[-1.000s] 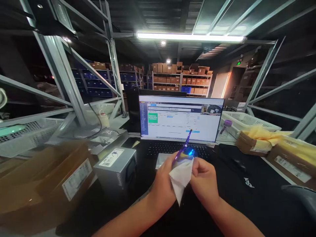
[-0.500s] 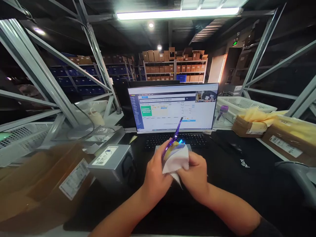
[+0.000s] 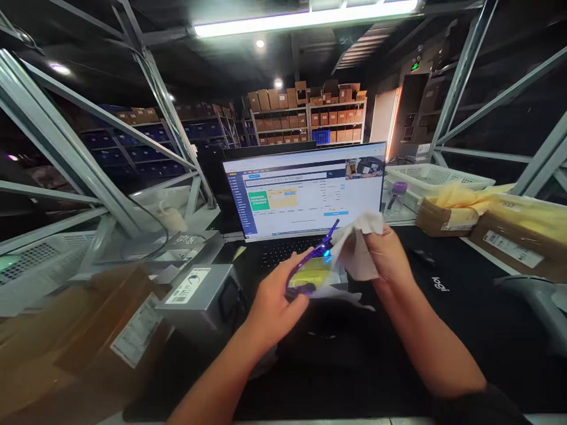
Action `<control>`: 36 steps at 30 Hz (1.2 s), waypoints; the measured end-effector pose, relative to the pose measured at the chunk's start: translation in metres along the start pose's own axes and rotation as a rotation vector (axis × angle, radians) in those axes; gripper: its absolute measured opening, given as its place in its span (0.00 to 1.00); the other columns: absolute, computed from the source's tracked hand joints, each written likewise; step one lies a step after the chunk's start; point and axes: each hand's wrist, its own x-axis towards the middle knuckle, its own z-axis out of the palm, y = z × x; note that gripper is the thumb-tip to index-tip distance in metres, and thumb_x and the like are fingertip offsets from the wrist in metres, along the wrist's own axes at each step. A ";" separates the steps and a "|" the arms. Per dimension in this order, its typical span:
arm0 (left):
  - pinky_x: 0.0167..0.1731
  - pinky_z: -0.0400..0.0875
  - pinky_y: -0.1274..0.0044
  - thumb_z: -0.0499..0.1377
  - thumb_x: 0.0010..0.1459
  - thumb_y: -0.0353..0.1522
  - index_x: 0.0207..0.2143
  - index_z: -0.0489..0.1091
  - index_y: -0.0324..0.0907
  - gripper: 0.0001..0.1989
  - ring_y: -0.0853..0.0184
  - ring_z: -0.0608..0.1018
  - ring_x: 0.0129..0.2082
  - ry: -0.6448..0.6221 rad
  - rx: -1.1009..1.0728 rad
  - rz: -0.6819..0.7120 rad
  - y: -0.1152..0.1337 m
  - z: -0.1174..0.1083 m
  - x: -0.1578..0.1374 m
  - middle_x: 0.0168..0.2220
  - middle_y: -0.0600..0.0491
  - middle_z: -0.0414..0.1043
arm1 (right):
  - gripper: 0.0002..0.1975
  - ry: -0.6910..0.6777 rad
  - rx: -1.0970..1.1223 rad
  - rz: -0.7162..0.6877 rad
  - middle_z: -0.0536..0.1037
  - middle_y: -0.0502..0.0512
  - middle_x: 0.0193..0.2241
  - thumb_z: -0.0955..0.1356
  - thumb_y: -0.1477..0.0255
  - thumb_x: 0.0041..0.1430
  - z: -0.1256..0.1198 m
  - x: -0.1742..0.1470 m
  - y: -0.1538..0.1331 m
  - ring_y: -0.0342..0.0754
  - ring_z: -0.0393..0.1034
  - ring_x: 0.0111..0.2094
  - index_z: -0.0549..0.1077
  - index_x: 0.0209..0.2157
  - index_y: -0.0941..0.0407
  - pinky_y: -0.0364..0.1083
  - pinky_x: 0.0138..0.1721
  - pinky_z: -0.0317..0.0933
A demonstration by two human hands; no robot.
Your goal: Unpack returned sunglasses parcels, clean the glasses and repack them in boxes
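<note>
My left hand (image 3: pixel 279 300) is closed on a pair of purple-framed glasses (image 3: pixel 326 242), which it holds tilted over the desk. A blue gleam shows on the frame, and the lens area is partly blurred. My right hand (image 3: pixel 386 251) grips a pale cleaning cloth (image 3: pixel 359 245), bunched and hanging just right of the glasses. Under the glasses lies an open box with something yellow (image 3: pixel 308 276) in it, partly hidden by my left hand. A thin whitish sheet (image 3: pixel 348 295) rests at its near side.
Behind my hands stand a keyboard (image 3: pixel 277 252) and a monitor (image 3: pixel 283 221). To the left are a grey box (image 3: pixel 201 289) and a large brown carton (image 3: pixel 97 348). At right are a mouse (image 3: pixel 423 258), a scanner (image 3: pixel 531 295) and cartons with yellow packing (image 3: pixel 469 203).
My right hand has moved up and right with the cloth, away from the glasses. The left hand still holds the glasses. The view has shifted slightly.
</note>
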 end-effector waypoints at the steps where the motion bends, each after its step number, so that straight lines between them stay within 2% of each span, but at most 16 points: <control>1: 0.60 0.68 0.65 0.57 0.55 0.24 0.60 0.64 0.45 0.30 0.57 0.74 0.59 0.007 -0.039 -0.048 -0.003 -0.003 0.000 0.59 0.49 0.72 | 0.24 0.019 -0.009 -0.044 0.75 0.48 0.23 0.80 0.56 0.36 -0.004 0.006 -0.002 0.46 0.70 0.26 0.72 0.29 0.55 0.45 0.30 0.67; 4: 0.60 0.68 0.65 0.58 0.57 0.27 0.60 0.63 0.44 0.28 0.57 0.74 0.59 0.038 -0.124 -0.109 -0.007 -0.010 -0.001 0.59 0.47 0.72 | 0.20 -0.044 -0.028 -0.104 0.75 0.48 0.23 0.78 0.56 0.43 -0.012 0.013 -0.004 0.45 0.70 0.26 0.71 0.27 0.54 0.45 0.30 0.67; 7: 0.59 0.69 0.67 0.57 0.57 0.27 0.60 0.64 0.45 0.27 0.58 0.74 0.59 0.068 -0.119 -0.105 -0.007 -0.011 0.001 0.58 0.48 0.72 | 0.15 -0.134 -0.149 -0.123 0.75 0.49 0.24 0.77 0.60 0.47 -0.008 0.003 0.000 0.43 0.67 0.24 0.72 0.26 0.55 0.42 0.28 0.64; 12: 0.54 0.73 0.70 0.58 0.54 0.27 0.58 0.67 0.44 0.26 0.60 0.78 0.54 0.155 -0.037 -0.104 -0.003 -0.006 0.006 0.54 0.49 0.75 | 0.13 -0.306 -0.269 -0.140 0.74 0.49 0.22 0.75 0.63 0.46 0.018 -0.035 0.011 0.43 0.65 0.23 0.73 0.24 0.56 0.42 0.27 0.63; 15: 0.51 0.75 0.69 0.60 0.54 0.30 0.57 0.67 0.43 0.26 0.58 0.79 0.51 0.136 -0.053 -0.105 -0.001 0.000 0.007 0.53 0.47 0.76 | 0.12 -0.395 -0.343 -0.265 0.69 0.48 0.18 0.71 0.69 0.46 0.035 -0.057 0.020 0.41 0.61 0.22 0.65 0.17 0.56 0.41 0.25 0.58; 17: 0.50 0.76 0.67 0.61 0.53 0.32 0.58 0.66 0.43 0.28 0.57 0.80 0.50 0.122 -0.072 -0.084 0.000 0.005 0.005 0.54 0.46 0.76 | 0.14 -0.336 -0.386 -0.389 0.63 0.46 0.15 0.67 0.74 0.44 0.040 -0.067 0.025 0.40 0.58 0.22 0.56 0.14 0.55 0.41 0.26 0.55; 19: 0.49 0.76 0.67 0.62 0.53 0.33 0.59 0.64 0.43 0.30 0.57 0.80 0.49 0.104 -0.074 -0.059 0.001 0.011 0.003 0.54 0.45 0.76 | 0.14 -0.242 -0.382 -0.417 0.58 0.45 0.14 0.64 0.76 0.41 0.041 -0.071 0.028 0.39 0.54 0.22 0.52 0.14 0.55 0.40 0.25 0.53; 22: 0.51 0.76 0.64 0.60 0.55 0.32 0.60 0.64 0.43 0.29 0.55 0.80 0.50 0.058 -0.012 -0.026 0.001 0.016 0.002 0.54 0.45 0.76 | 0.14 -0.165 -0.284 -0.222 0.57 0.44 0.15 0.66 0.74 0.40 0.034 -0.065 0.024 0.38 0.50 0.20 0.52 0.15 0.55 0.40 0.21 0.49; 25: 0.56 0.72 0.61 0.57 0.54 0.28 0.61 0.64 0.43 0.30 0.54 0.77 0.55 0.031 0.063 0.023 0.001 0.016 0.003 0.56 0.46 0.75 | 0.14 -0.149 -0.120 0.012 0.62 0.44 0.17 0.71 0.71 0.41 0.028 -0.055 0.014 0.38 0.54 0.21 0.60 0.17 0.55 0.40 0.23 0.55; 29: 0.61 0.67 0.60 0.54 0.51 0.22 0.64 0.61 0.46 0.36 0.56 0.74 0.59 -0.024 0.095 0.078 0.001 0.009 0.008 0.59 0.49 0.72 | 0.11 -0.156 0.082 0.104 0.72 0.47 0.21 0.76 0.70 0.39 0.028 -0.040 0.010 0.41 0.64 0.25 0.72 0.24 0.56 0.43 0.31 0.65; 33: 0.65 0.59 0.56 0.55 0.51 0.22 0.64 0.61 0.46 0.37 0.54 0.67 0.64 -0.095 0.107 0.038 0.001 -0.006 0.010 0.62 0.51 0.69 | 0.16 -0.097 0.096 0.048 0.75 0.48 0.24 0.78 0.65 0.38 0.016 -0.018 0.009 0.44 0.69 0.26 0.73 0.27 0.56 0.45 0.33 0.66; 36: 0.67 0.55 0.56 0.55 0.51 0.22 0.64 0.61 0.47 0.36 0.55 0.66 0.66 -0.128 0.117 -0.013 0.004 -0.022 0.011 0.64 0.50 0.67 | 0.15 0.061 -0.147 -0.178 0.77 0.49 0.27 0.77 0.63 0.44 -0.007 -0.006 0.001 0.45 0.71 0.29 0.76 0.32 0.56 0.45 0.33 0.65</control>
